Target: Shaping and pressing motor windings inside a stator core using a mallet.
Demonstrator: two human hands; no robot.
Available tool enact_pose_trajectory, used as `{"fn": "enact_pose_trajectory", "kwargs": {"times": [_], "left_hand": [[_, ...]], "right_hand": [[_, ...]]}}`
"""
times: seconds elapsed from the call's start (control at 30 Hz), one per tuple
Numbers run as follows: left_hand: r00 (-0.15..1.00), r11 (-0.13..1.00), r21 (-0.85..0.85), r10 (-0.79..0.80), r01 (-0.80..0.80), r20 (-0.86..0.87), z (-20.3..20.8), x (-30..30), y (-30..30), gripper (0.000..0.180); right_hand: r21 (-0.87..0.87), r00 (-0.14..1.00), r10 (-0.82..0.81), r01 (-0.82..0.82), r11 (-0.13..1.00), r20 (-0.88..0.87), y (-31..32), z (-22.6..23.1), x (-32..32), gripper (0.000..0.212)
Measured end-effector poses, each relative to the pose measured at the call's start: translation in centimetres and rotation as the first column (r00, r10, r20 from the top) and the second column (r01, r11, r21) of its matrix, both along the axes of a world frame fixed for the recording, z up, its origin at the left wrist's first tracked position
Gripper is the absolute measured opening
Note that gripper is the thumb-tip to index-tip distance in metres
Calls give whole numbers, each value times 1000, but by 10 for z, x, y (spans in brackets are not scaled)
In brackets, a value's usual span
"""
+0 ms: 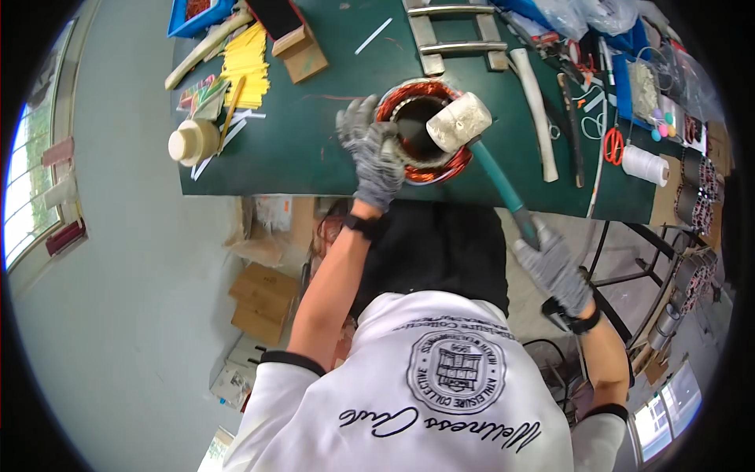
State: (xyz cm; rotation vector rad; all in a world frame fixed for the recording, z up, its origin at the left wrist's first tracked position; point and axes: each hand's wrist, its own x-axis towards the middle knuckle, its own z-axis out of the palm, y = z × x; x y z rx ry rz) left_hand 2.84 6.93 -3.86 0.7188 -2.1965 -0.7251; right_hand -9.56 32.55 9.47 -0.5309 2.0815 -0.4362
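A motor stator [447, 171], a round ring with orange-brown copper windings and a dark hollow middle, lies near the front edge of the green table. My left hand [370, 153], in a grey glove, grips the stator's left rim; some fingers bend over it and others point up beside it. In my gloved right hand [554, 267] is a mallet, held near the end of its green handle [499, 179]. The mallet's worn whitish head [459, 123] hangs over the stator's right side and hides part of the windings. Whether it touches them I cannot tell.
Yellow strips [245, 67], a cream cup-shaped piece [193, 141] and a wooden block [301, 55] lie to the left. A metal frame [460, 46] lies behind the stator. Rightward are a pale wooden stick [535, 114], red scissors [613, 147] and a white thread spool [645, 165].
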Motion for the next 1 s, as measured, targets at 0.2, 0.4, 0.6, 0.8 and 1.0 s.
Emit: {"fn": "enact_pose_trajectory", "kwargs": {"times": [0.2,0.4,0.6,0.8,1.0], "left_hand": [[997,997,-3,-76,76,33,0,-7,-19,13],[993,990,95,-105,100,48,2,-8,-22,18],[996,989,136,55,-64,72,7,-9,-4,14],[943,980,-113,187,-161,274,15,14,21,17],[952,980,152,-168,132,257,68,55,-12,35]], "right_hand": [[-219,900,-421,436,873,112,26,-31,-46,32],[-221,684,-698,729,648,210,50,-134,-94,33],[-241,804,-287,185,953,-521,80,-197,-146,45],[-301,538,-168,-170,938,-826,10,-119,-95,38],[-518,799,-101,-283,807,-593,-64,-61,16,17]]}}
